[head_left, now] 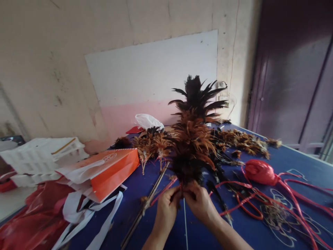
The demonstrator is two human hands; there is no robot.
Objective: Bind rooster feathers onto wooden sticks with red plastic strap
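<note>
A tall feather duster (194,135) stands up in front of me, black at its tip, rusty brown in the middle and dark at the base. My left hand (168,205) and my right hand (199,201) meet at its lower end, fingers pinched around it. What the fingertips press on there is partly hidden. Thin sticks (149,201) lie on the blue table (140,232) to the left of my left hand. Pink plastic twine (236,184) runs over the table right of my right hand, with loose dark feathers (221,198) beside it.
An orange and white paper bag (114,175) and a red plastic bag (33,211) are at left, near a white rack (47,152). Feather bundles (241,140) spread along the back. A pink twine ball (260,172) and tangled string (277,215) lie at right.
</note>
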